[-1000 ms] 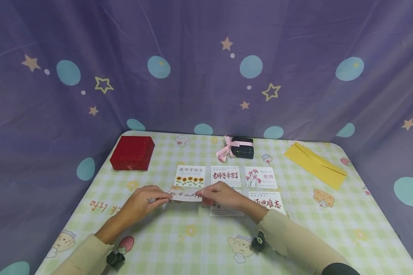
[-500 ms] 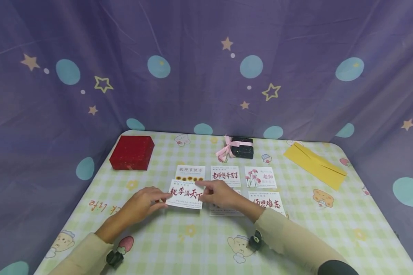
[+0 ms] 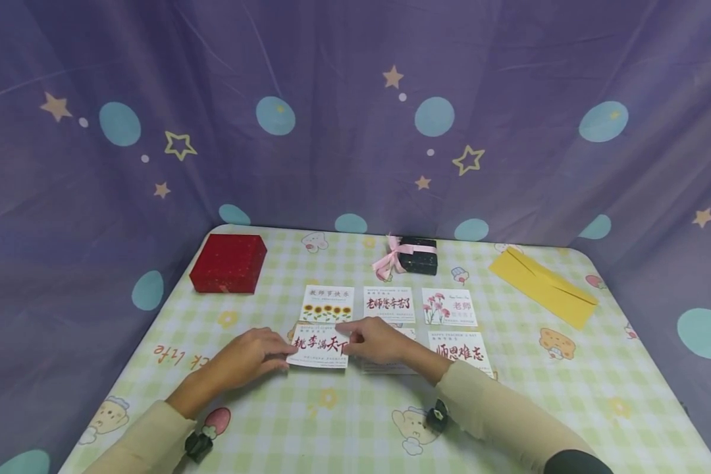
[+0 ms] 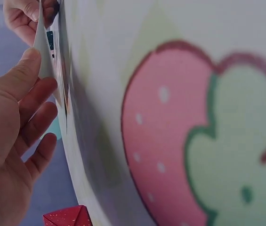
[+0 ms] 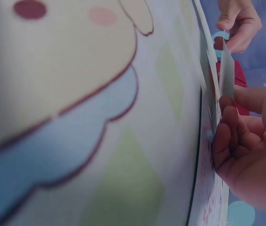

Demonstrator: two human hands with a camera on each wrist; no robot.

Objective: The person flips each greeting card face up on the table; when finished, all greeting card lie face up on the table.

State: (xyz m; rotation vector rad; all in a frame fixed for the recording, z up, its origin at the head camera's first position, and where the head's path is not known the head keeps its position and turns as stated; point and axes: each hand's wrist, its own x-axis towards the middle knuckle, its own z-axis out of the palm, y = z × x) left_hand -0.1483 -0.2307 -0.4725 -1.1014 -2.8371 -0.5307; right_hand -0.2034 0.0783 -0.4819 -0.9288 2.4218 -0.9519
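Note:
A white greeting card (image 3: pixel 317 347) with red brush characters is held level between my two hands, just below the sunflower card (image 3: pixel 328 304). My left hand (image 3: pixel 251 357) pinches its left edge; in the left wrist view, the thumb (image 4: pixel 25 70) presses the card's face. At the opposite edge, my right hand (image 3: pixel 378 341) pinches it, the other fingers (image 5: pixel 227 136) curled in the right wrist view. Both wrist views show the card edge-on, slightly above the table. Another card (image 3: pixel 389 367) lies partly hidden under my right hand.
Farther cards lie flat: one with red lettering (image 3: pixel 389 305), a carnation card (image 3: pixel 449 307) and a card (image 3: pixel 461 350) beside my right wrist. A red box (image 3: pixel 228 263), a black gift box (image 3: pixel 421 255) with pink ribbon and a yellow envelope (image 3: pixel 543 286) stand or lie behind on the checked tablecloth (image 3: pixel 261 428).
The card was tilted nearly edge-on; it has turned its face up and come down towards the table, uncovering the sunflowers. Both hands have lowered slightly with it.

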